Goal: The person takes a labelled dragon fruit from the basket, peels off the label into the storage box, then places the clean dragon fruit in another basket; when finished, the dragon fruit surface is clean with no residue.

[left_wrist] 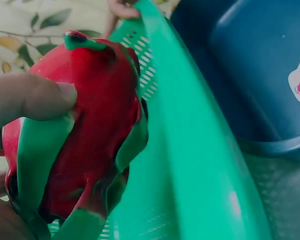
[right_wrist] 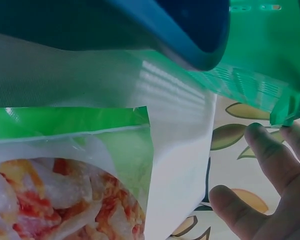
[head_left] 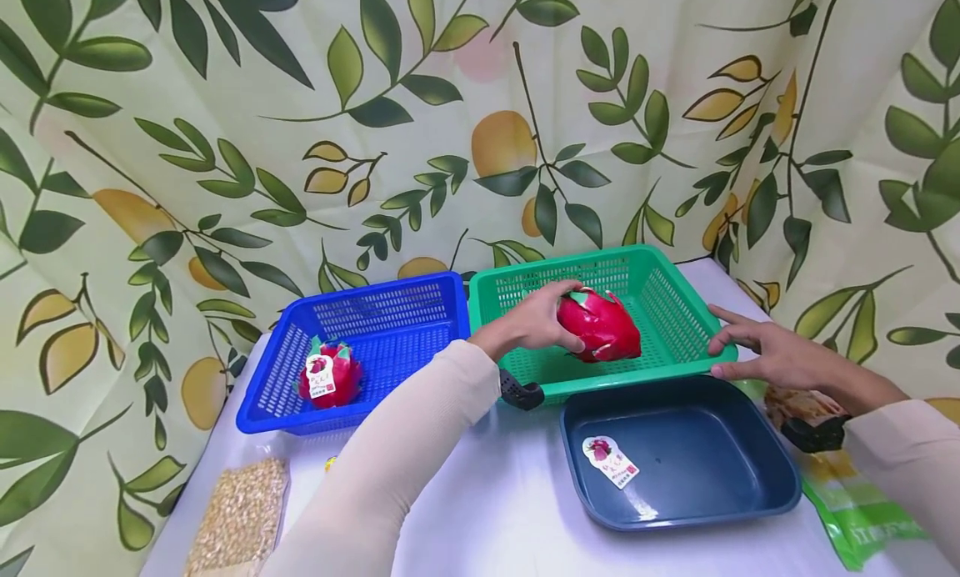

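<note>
My left hand [head_left: 531, 317] grips a red dragon fruit [head_left: 598, 327] with green-tipped scales, its thumb pressed on the skin. The fruit is over the green basket [head_left: 667, 298]; whether it touches the bottom I cannot tell. In the left wrist view the same dragon fruit [left_wrist: 92, 125] shows close up. At the green basket's right front corner is my right hand [head_left: 772, 352], fingers spread. In the right wrist view, fingertips of this hand [right_wrist: 285, 185] touch the basket's edge, while one digit stands apart from it.
Left of the green basket, a blue basket [head_left: 450, 310] holds another dragon fruit [head_left: 341, 378] bearing a white label. A dark blue tray [head_left: 697, 452] in front contains a loose label [head_left: 610, 462]. Bagged kernels [head_left: 238, 510] lie front left, a green food packet [head_left: 855, 510] front right.
</note>
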Demonstrator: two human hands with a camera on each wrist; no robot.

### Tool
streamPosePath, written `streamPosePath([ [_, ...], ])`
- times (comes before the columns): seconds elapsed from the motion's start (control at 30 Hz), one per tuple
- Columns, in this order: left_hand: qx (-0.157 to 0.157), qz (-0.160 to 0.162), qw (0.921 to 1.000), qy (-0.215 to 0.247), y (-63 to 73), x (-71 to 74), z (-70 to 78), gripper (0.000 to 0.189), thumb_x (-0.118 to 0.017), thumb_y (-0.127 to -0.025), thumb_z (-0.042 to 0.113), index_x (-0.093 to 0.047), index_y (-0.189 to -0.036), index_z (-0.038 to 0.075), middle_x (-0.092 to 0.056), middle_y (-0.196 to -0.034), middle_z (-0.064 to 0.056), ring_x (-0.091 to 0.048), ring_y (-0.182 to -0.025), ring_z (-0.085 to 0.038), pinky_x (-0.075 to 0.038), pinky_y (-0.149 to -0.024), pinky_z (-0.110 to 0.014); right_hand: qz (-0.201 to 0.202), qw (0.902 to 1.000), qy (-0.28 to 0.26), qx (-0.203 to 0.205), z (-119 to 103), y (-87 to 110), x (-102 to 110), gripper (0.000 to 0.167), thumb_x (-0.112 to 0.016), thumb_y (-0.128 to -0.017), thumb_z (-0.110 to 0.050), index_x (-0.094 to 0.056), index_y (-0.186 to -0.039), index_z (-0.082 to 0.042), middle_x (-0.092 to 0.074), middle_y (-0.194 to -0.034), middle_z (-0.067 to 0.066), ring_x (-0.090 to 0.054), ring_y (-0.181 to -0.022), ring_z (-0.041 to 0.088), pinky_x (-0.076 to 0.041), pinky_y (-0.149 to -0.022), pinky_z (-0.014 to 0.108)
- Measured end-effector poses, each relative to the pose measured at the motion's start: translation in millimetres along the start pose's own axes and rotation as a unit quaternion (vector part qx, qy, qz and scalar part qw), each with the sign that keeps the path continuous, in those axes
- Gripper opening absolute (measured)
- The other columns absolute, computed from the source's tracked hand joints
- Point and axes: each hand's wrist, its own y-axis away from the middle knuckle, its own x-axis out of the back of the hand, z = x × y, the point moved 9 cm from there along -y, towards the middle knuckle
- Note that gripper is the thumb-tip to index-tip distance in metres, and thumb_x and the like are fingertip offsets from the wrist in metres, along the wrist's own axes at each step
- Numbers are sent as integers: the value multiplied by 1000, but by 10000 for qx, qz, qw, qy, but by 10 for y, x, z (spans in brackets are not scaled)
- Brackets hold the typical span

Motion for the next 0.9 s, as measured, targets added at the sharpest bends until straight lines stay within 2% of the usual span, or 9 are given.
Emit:
streamPosePath([
  [0.23, 384, -267, 9988, 118, -216, -316, -168, 93, -86, -66, 5, -39, -145, 13, -48, -130, -5, -47, -113, -23, -53, -71, -26, -56, 9999, 48, -77, 25, 11, -15, 18, -77, -82, -17, -64, -93, -12, -15, -151, 33, -21, -125, 66, -24, -88, 79],
  [0.4, 536, -383, 9978, -25, -324, -441, -248, 92, -85, -67, 2, -39, -146, 14, -47, -132, -5, -46, -115, -23, -52, -76, -28, -67, 9999, 103, 21, 6, -33, -41, 17, -77, -82, -17, -64, -93, -13, -16, -151, 34, -24, -124, 66, -27, -87, 78],
  [0.53, 438, -496, 9972, -336, -394, -519, -222, 90, -85, -69, 4, -39, -146, 16, -45, -133, -5, -46, -116, -21, -51, -78, -27, -74, 9999, 128, -27, -5, -43, -44, 17, -77, -83, -19, -64, -93, -13, -16, -151, 33, -24, -125, 65, -26, -88, 78],
  [0.7, 162, -633, 9968, -467, -477, -643, -97, 92, -85, -69, 4, -38, -148, 17, -44, -134, -4, -45, -117, -18, -51, -74, -22, -58, 9997, 225, -87, -12, -21, -21, 18, -77, -82, -19, -64, -94, -13, -17, -150, 34, -25, -123, 65, -27, -87, 78],
  [0.9, 7, -575, 9967, -566, -531, -709, -7, 95, -84, -70, 2, -36, -150, 20, -40, -142, 0, -40, -123, -15, -50, -72, -18, -56, 9997, 213, -84, -34, -22, 2, 18, -78, -81, -18, -65, -94, -13, -17, -150, 35, -26, -123, 66, -27, -87, 78],
])
